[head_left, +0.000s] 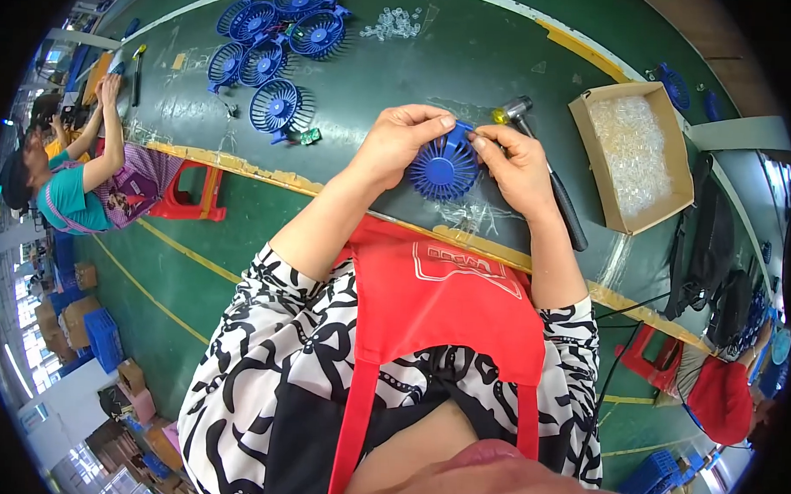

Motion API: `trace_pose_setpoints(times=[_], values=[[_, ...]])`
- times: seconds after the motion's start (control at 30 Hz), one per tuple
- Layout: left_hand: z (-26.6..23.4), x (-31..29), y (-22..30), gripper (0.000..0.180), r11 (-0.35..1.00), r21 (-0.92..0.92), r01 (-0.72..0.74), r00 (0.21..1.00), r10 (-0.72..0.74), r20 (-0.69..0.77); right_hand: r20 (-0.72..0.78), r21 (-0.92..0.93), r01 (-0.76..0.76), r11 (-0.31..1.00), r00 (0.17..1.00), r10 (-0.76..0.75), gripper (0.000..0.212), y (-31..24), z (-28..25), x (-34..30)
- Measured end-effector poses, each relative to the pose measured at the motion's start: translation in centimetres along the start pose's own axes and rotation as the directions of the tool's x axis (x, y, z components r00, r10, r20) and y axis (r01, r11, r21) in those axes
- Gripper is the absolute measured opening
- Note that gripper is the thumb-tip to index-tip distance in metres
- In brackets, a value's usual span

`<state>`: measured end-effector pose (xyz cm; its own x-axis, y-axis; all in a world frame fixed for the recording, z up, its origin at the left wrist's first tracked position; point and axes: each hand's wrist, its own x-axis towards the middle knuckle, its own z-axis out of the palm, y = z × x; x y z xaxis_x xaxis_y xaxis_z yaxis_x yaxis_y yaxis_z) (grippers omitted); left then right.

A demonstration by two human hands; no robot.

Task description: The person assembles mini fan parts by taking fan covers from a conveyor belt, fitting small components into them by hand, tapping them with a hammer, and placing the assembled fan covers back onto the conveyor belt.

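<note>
A round blue fan cage with radial ribs is held just above the green bench, near its front edge. My left hand pinches the short neck at the top of the cage between thumb and fingers. From the other side my right hand has thumb and forefinger pressed together at the same neck; whatever small piece is between them is too small to make out. Close beyond my right hand lies a hammer with a black handle and a yellow-and-dark head.
An open cardboard box of small clear plastic pieces stands at the right. Several blue fan cages lie at the far left, near a pile of clear parts. Another person works at the left, beside a red stool.
</note>
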<state>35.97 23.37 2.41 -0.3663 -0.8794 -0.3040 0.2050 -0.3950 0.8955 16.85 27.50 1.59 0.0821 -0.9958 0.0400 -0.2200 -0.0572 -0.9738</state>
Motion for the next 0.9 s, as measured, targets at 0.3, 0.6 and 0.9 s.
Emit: trace_pose_setpoints(times=[0.3, 0.6, 0.9], values=[[0.3, 0.1, -1.4, 0.015, 0.999, 0.022, 0.035, 0.999, -0.036, 0.022, -0.019, -0.042, -0.071, 0.997, 0.997, 0.07, 0.02, 0.0, 0.4, -0.8], [-4.7, 5.6, 1.0, 0.012, 0.645, 0.713, -0.274, 0.77, 0.592, -0.239, -0.029, 0.189, -0.181, 0.965, 0.981, 0.19, 0.021, 1.4, 1.1, 0.0], [-6.9, 10.4, 2.9, 0.014, 0.306, 0.95, 0.058, 0.649, 0.712, -0.269, -0.052, 0.081, -0.082, 0.993, 0.995, 0.086, 0.021, 1.7, 1.2, -0.3]])
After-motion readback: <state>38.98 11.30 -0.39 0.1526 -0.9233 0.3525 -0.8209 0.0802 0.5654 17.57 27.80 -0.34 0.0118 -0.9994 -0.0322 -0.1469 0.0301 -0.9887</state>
